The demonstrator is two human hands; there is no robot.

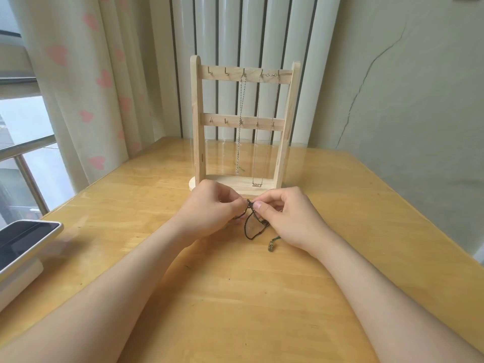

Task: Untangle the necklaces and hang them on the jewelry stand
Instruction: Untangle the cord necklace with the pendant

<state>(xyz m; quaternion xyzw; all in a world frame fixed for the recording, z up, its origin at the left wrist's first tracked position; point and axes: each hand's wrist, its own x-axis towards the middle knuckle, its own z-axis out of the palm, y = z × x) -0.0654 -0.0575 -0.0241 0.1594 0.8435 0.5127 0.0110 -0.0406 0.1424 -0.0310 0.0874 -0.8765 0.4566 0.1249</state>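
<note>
Dark cord necklace point(251, 208): held just above the counter point(235, 297), directly in front of the base of the jewelry stand point(197, 121). Its strands droop in a loose loop between the two hands. A green cord end with a small pendant point(270, 246) lies on the counter just beside the right wrist; whether it belongs to the same piece cannot be told.

Left hand point(209, 205): fingers curled, thumb and forefinger pinching the top of the dark cord.

Right hand point(290, 216): also curled, thumb and forefinger pinching the same cord, its fingertips close to those of the left hand.

Jewelry stand: pale wood, upright, two cross rails set with small hooks, rounded base. It stands toward the back of the counter.

Twisted silver chain point(242, 113): hangs straight down from the third hook from the left on the top rail, ending above the base.

Fine chain point(258, 113): hangs from the two right-most hooks of the top rail, with its nameplate pendant point(257, 184) just over the base.

Surroundings: dark-screened tablet point(23, 242) on a white support at the counter's left edge; curtain point(78, 87) printed with pink hearts; white radiator point(235, 35) behind the stand; window point(15, 121) at far left; cracked wall point(392, 100) at right.
</note>
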